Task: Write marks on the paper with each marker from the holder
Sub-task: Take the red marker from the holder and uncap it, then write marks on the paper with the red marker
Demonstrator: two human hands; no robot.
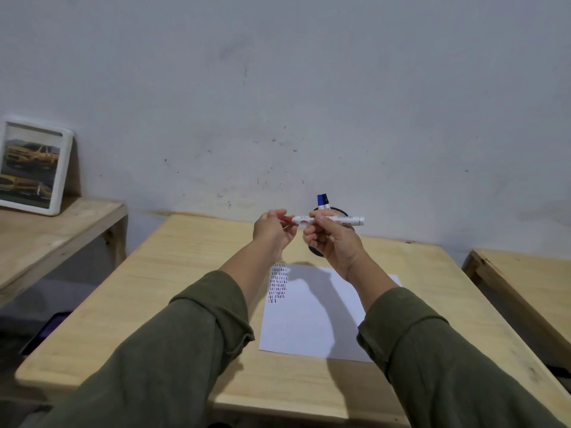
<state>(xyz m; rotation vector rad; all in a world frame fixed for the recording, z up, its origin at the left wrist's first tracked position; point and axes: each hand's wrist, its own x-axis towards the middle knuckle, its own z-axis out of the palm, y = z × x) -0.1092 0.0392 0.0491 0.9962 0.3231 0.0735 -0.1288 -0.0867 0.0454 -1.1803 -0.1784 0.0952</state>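
Fingers point(318, 219) of both hands clamped on red marker point(327, 221), crosswise, cap end leftward.

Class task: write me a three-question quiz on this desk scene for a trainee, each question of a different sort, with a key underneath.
1. True or false: the red marker lies flat on the paper.
2. Which hand pinches the marker's red end?
A. the left hand
B. the right hand
C. neither
3. Fill the gap: the rows of short marks sit in the sheet's far ____ corner.

Key
1. False: both hands hold it in the air, level, in front of the holder.
2. A; the right hand's grip is round the white barrel.
3. Left.
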